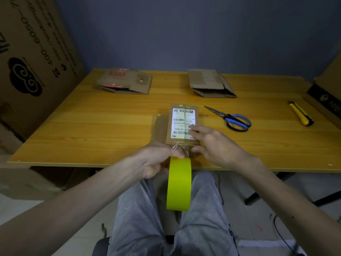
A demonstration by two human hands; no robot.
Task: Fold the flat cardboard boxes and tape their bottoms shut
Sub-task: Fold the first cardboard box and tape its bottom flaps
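Observation:
A small folded cardboard box (181, 124) with a white shipping label on its top face stands near the table's front edge. My left hand (156, 159) grips a yellow-green tape roll (179, 183) that hangs just below the table edge, in front of the box. A strip of clear tape (180, 147) runs from the roll up onto the box's near face. My right hand (214, 145) lies flat against the box's right side, fingers spread over the label's edge and thumb near the tape. Two stacks of flat boxes lie at the back: left (125, 81) and right (210, 84).
Blue-handled scissors (232, 119) lie to the right of the box, and a yellow utility knife (300, 113) lies further right. The wooden table (92, 126) is flanked by a large printed carton (31, 58) on the left and a dark carton (326, 100) on the right. My grey-trousered knees are below.

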